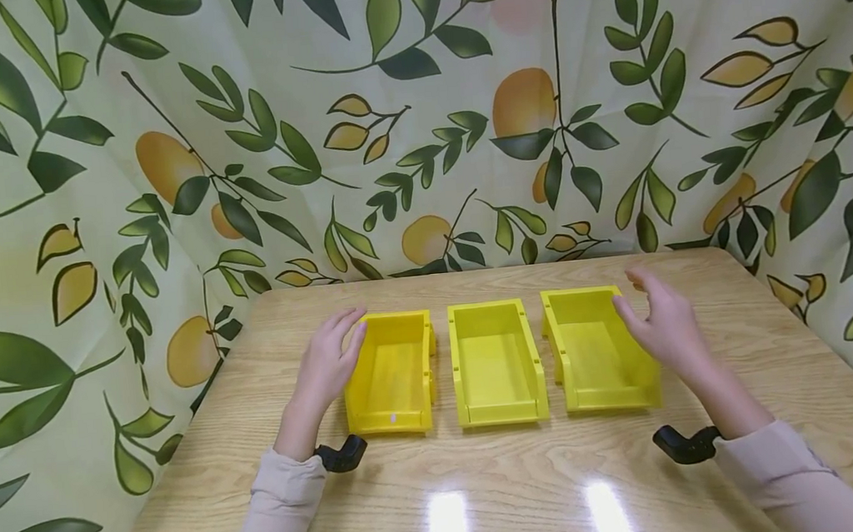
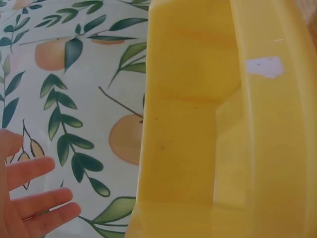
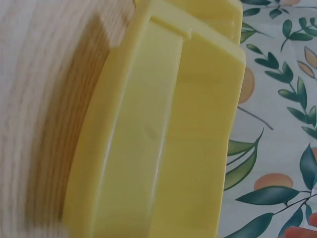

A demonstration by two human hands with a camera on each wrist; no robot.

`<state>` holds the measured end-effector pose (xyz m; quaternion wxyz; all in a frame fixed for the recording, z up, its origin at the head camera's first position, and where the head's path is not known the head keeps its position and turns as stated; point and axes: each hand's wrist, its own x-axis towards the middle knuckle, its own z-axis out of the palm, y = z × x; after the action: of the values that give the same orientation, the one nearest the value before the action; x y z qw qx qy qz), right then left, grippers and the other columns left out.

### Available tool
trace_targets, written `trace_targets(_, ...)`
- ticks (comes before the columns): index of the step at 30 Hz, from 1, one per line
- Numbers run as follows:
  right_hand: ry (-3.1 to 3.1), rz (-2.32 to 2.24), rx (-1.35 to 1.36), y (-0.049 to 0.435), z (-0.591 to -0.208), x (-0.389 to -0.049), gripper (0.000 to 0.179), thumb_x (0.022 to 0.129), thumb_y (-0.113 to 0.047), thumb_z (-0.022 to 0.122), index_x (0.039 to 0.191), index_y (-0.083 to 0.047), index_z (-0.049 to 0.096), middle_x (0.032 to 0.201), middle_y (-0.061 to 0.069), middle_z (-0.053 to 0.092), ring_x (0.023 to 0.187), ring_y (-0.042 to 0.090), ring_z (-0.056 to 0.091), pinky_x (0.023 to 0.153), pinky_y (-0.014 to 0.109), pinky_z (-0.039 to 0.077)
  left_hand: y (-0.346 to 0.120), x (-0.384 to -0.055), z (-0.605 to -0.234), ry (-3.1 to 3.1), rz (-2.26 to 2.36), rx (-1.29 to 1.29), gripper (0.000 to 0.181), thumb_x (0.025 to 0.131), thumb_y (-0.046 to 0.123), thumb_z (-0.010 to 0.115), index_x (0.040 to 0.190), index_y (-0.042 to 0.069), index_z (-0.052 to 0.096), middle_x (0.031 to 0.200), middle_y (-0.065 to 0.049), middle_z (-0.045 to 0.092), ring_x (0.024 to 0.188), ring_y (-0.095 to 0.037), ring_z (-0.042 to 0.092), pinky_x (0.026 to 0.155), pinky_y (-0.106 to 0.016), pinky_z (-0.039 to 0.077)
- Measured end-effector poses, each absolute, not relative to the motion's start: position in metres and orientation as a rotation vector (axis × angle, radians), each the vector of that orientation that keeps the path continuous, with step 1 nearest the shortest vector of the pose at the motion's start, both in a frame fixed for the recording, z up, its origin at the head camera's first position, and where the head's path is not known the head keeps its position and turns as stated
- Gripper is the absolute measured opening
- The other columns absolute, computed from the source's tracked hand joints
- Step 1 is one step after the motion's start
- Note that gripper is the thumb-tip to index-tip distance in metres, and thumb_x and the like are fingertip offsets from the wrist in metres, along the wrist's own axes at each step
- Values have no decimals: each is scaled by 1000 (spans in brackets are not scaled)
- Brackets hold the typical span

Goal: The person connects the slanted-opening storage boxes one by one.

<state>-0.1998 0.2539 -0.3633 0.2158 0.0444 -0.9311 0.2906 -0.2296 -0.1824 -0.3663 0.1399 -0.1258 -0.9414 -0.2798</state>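
Three yellow plastic bins stand in a row on the wooden table. My left hand (image 1: 326, 356) is at the outer side of the left bin (image 1: 388, 373), its fingers loosely extended and holding nothing. In the left wrist view, those fingers (image 2: 47, 203) are spread apart, and the bin's front lip (image 2: 277, 129) bears a small white mark. Beside the right bin (image 1: 600, 352) is my right hand (image 1: 664, 322), fingers relaxed, thumb near the bin's side wall. The right wrist view shows mostly this bin's front wall (image 3: 133, 129), with only fingertips (image 3: 299, 232) at the corner.
Between the outer bins sits the middle bin (image 1: 498, 365), with a narrow gap on each side. A cloth printed with leaves and fruit (image 1: 449, 72) hangs behind the table (image 1: 519, 492) and along its sides. Black wrist devices (image 1: 344, 454) sit at both cuffs.
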Motion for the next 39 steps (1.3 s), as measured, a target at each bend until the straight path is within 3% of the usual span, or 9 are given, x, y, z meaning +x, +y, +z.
trace_targets(13, -2589, 988, 175, 242, -370, -180, 47, 100, -20, 51, 134, 10, 44, 134, 35, 49, 119, 52, 50, 94, 66, 45, -203, -222, -382, -2705, -1271, -405, 41, 99, 26, 54, 135, 8, 54, 143, -14, 53, 130, -34, 50, 109, -58, 41)
trace_targets(21, -2536, 1050, 252, 231, -376, -170, 41, 97, -14, 56, 129, 10, 50, 128, 31, 57, 114, 46, 58, 94, 53, 46, -218, -220, -394, -2742, -1421, -370, 43, 99, 25, 54, 137, 6, 53, 142, -18, 53, 128, -36, 52, 107, -55, 45)
trace_targets(24, -2514, 1081, 287, 228, -379, -166, 38, 96, -12, 58, 126, 9, 52, 125, 30, 59, 112, 44, 59, 94, 25, 54, -223, -220, -398, -2748, -1510, -384, 44, 99, 23, 53, 139, 4, 50, 143, -19, 52, 128, -36, 53, 108, -53, 45)
trace_targets(27, -2497, 1122, 314, 224, -383, -163, 36, 94, -9, 59, 125, 9, 53, 124, 29, 61, 110, 43, 60, 89, -1, 44, -227, -221, -403, -2750, -1566, -410, 45, 100, 22, 52, 140, 3, 47, 144, -20, 50, 130, -37, 51, 108, -52, 44)
trace_targets(29, -2491, 1138, 326, 222, -385, -160, 35, 94, -8, 60, 125, 8, 54, 123, 29, 62, 109, 40, 61, 86, -6, 39, -230, -222, -406, -2758, -1587, -424, 46, 100, 23, 52, 141, 2, 46, 144, -21, 50, 131, -38, 51, 108, -52, 45)
trace_targets(30, -2488, 1147, 328, 221, -386, -159, 35, 94, -8, 60, 124, 8, 54, 122, 28, 62, 108, 37, 62, 86, -6, 39, -232, -222, -407, -2768, -1591, -428, 47, 100, 24, 52, 141, 2, 46, 144, -21, 50, 132, -38, 50, 108, -52, 44)
trace_targets(33, -2479, 1177, 341, 216, -389, -155, 33, 94, -8, 60, 123, 7, 56, 121, 26, 63, 106, 6, 64, 84, -6, 39, -235, -221, -409, -2818, -1600, -419, 49, 99, 28, 53, 142, 5, 45, 146, -20, 48, 134, -38, 48, 110, -51, 43)
trace_targets(36, -2473, 1232, 362, 211, -391, -150, 31, 94, -9, 59, 122, 6, 57, 121, 26, 64, 103, -21, 50, 83, -6, 41, -237, -221, -411, -2876, -1594, -397, 51, 99, 31, 54, 144, 9, 44, 150, -18, 44, 136, -37, 45, 113, -52, 40)
trace_targets(39, -2479, 1280, 377, 207, -393, -145, 31, 95, -9, 58, 122, 5, 58, 121, 25, 64, 103, -26, 45, 83, -5, 42, -236, -221, -412, -2898, -1593, -395, 51, 99, 31, 54, 145, 11, 44, 152, -18, 41, 137, -38, 43, 114, -54, 38)
